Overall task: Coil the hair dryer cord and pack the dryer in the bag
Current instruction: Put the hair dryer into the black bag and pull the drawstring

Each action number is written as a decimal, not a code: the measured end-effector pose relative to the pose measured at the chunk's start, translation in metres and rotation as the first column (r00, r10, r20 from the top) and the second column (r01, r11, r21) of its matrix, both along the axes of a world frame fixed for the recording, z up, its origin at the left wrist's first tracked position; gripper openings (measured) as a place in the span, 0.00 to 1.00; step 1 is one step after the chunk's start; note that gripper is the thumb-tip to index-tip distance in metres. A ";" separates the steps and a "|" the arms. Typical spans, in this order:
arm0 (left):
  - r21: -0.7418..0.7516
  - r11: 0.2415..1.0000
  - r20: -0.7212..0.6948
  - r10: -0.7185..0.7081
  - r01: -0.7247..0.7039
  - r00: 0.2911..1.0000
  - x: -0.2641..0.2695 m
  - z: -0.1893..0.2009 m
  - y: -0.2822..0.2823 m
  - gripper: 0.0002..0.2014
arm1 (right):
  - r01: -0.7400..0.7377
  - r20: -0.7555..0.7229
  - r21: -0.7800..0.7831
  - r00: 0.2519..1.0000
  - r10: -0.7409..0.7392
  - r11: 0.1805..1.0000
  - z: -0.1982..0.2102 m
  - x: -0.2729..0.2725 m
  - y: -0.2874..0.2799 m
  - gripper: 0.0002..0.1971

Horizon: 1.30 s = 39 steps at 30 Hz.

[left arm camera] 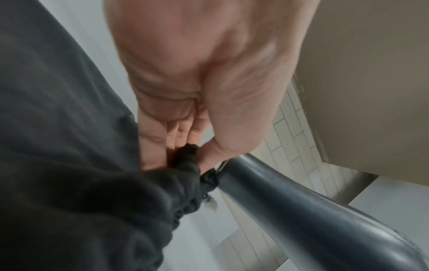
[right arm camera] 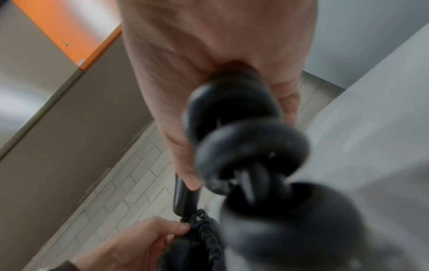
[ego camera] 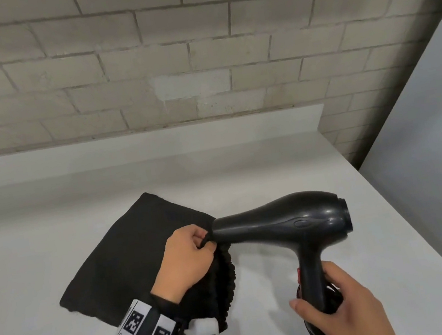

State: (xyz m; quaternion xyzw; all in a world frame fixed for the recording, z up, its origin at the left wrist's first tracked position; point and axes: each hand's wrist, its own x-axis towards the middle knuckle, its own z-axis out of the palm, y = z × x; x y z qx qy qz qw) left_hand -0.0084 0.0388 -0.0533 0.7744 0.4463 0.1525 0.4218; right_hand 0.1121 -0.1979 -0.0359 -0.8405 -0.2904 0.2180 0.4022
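**Nozzle at the mouth of the bag**

I have the hair dryer (ego camera: 288, 220) by its handle in my right hand (ego camera: 340, 304), fingers wrapped round the lower handle together with the coiled cord (right arm camera: 246, 146), which shows in the right wrist view as fat black loops bunched against my palm. I judge that holding coil and handle in one grip keeps the loops from springing loose while the dryer goes in. The dryer is level above the tabletop (ego camera: 381, 229), nozzle aimed left, and its nozzle tip sits right at the gathered rim of the drawstring bag (ego camera: 129, 255).

My left hand (ego camera: 187, 255) pinches that rim between thumb and fingers, lifting it off the tabletop, presumably so the mouth stays open and faces the nozzle. The rest of the bag lies flat on the tabletop, stretching away from the dryer to the left and back towards the tiled wall (ego camera: 197, 56).

The dryer is black with a dull sheen, a tapering barrel widening to a rounded rear, a seam and an oval mark on its side, and a small red detail on the handle just above my right hand. The bag is soft matt black cloth with a ruffled, puckered edge. Whether the nozzle has crossed the rim I cannot tell.
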 end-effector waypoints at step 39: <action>0.466 0.884 0.073 -0.091 0.047 0.993 0.029 0.077 -0.007 0.17 | -0.258 0.266 -0.446 0.876 0.402 0.857 0.026 -0.022 0.028 0.25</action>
